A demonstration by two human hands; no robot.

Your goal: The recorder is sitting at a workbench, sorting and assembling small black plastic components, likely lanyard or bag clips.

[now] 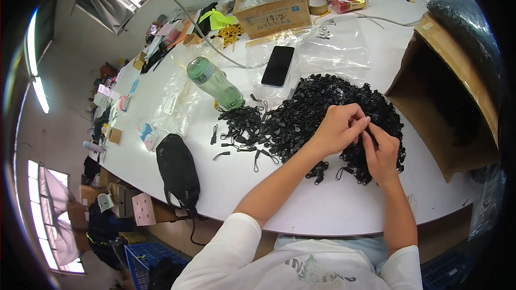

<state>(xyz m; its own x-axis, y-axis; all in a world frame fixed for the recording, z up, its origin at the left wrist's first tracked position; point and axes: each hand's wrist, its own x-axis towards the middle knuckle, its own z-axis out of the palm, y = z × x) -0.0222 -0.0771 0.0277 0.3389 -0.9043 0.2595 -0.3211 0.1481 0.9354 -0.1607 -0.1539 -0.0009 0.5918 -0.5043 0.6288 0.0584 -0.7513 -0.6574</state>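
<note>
Above a big pile of small black plastic pieces (pixel 301 110), my left hand (pixel 339 129) and my right hand (pixel 382 156) meet with fingertips pinched together. Both are closed, and whatever lies between the fingers is too small and hidden to make out. To the left of the pile is a smaller heap of black cord zipper pulls (pixel 240 124), each with a thin loop. A few loose pulls lie apart on the white table (pixel 301 212). One looped pull (pixel 344 172) rests close to my right hand, at the near edge of the pile.
A green bottle (pixel 215 83) and a phone (pixel 278 66) stand and lie beyond the heaps. The black pouch (pixel 178 169) is at left. On the right, an open cardboard box (pixel 446 96) lies tipped. Clear plastic bags (pixel 338 48) and a filled carton (pixel 274 19) are farther back.
</note>
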